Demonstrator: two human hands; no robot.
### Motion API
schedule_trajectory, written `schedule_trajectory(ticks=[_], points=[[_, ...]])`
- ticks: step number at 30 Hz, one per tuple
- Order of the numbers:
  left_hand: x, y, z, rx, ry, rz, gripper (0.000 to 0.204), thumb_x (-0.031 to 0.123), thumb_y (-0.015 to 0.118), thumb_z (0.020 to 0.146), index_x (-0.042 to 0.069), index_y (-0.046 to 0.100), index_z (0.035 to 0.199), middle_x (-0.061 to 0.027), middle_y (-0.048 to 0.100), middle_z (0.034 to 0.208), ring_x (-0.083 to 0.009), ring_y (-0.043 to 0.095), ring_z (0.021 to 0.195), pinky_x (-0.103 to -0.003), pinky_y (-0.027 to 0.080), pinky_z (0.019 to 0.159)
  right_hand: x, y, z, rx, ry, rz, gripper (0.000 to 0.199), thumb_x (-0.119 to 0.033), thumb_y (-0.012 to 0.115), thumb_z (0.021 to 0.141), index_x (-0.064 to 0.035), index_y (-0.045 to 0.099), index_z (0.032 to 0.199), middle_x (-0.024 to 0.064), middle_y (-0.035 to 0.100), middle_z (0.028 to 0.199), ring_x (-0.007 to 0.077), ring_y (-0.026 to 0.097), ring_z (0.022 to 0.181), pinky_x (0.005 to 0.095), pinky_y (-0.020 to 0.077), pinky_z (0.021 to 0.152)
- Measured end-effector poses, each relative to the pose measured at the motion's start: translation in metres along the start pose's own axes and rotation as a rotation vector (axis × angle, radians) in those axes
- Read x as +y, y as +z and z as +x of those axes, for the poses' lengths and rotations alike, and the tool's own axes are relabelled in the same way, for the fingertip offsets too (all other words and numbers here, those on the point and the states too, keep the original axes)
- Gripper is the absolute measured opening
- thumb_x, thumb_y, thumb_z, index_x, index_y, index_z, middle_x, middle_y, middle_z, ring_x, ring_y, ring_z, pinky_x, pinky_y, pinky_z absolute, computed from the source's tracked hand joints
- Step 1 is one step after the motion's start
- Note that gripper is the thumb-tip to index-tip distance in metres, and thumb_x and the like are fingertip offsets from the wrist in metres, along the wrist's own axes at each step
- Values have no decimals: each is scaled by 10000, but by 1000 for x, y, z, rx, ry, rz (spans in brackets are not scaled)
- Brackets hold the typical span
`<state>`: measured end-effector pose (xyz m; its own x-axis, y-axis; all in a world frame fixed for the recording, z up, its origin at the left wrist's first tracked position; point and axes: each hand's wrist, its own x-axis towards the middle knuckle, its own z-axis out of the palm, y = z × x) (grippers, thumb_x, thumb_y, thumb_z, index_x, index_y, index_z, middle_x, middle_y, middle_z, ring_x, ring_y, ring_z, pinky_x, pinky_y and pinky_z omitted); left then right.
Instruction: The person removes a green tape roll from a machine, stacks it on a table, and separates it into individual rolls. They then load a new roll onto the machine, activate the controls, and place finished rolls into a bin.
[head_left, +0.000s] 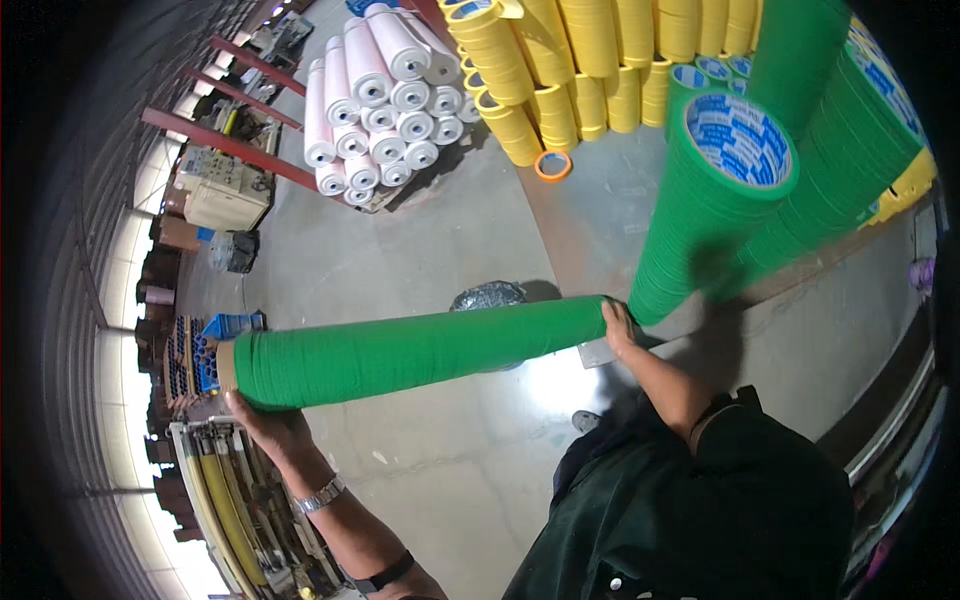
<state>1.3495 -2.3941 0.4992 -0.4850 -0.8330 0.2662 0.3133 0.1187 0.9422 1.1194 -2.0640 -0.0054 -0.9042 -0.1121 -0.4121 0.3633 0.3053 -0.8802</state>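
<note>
A long green tape roll [420, 348] lies across my two hands, nearly level, well above the floor. Its left end shows a bare brown cardboard core edge. My left hand [268, 425] grips that end from below, the thumb up by the core. My right hand [620, 328] is wrapped round the right end, fingers over its top. Just beyond that hand stands a tall stack of green tape rolls [690, 215] with printed blue and white cores. More green stacks [830, 180] rise behind it to the right.
Yellow tape rolls [590, 40] are stacked at the back, with an orange ring [553, 166] on the floor before them. Pale pink film rolls [385, 100] lie piled at the far left. A dark plastic-wrapped bundle [488, 295] sits behind the held roll. Machinery [240, 510] stands at lower left.
</note>
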Motion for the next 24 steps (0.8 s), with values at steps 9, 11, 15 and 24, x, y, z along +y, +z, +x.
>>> schedule_trajectory(ticks=[9, 11, 15, 24], points=[[37, 162, -33, -372, 228, 230, 819, 586, 691, 862, -31, 498, 1364, -124, 601, 1279, -222, 589, 1169, -376, 473, 1007, 98, -92, -81, -671, 371, 60, 468, -494, 550, 967, -79, 569, 1183, 142, 687, 1039, 273, 687, 766, 404, 569, 645], [42, 199, -47, -434, 303, 319, 873, 613, 695, 844, -42, 487, 1383, -139, 587, 1326, -240, 574, 1214, -393, 450, 1045, 101, -112, -79, -779, 406, -60, 394, -406, 556, 998, -45, 560, 1154, 185, 689, 1046, 307, 715, 823, 432, 587, 656], [57, 283, -77, -493, 235, 257, 874, 505, 864, 706, -31, 519, 1304, -110, 633, 1170, -191, 621, 1072, -342, 480, 961, 122, -151, -53, -777, 302, -128, 375, -336, 527, 1024, 2, 565, 1181, 199, 686, 1035, 322, 712, 817, 442, 602, 703], [50, 322, -92, -516, 321, 176, 891, 460, 890, 660, -36, 500, 1289, -111, 639, 1157, -191, 628, 1076, -334, 479, 971, 91, -192, -34, -649, 298, 10, 439, -421, 534, 1006, -20, 597, 1174, 178, 699, 1001, 272, 691, 786, 400, 583, 703]])
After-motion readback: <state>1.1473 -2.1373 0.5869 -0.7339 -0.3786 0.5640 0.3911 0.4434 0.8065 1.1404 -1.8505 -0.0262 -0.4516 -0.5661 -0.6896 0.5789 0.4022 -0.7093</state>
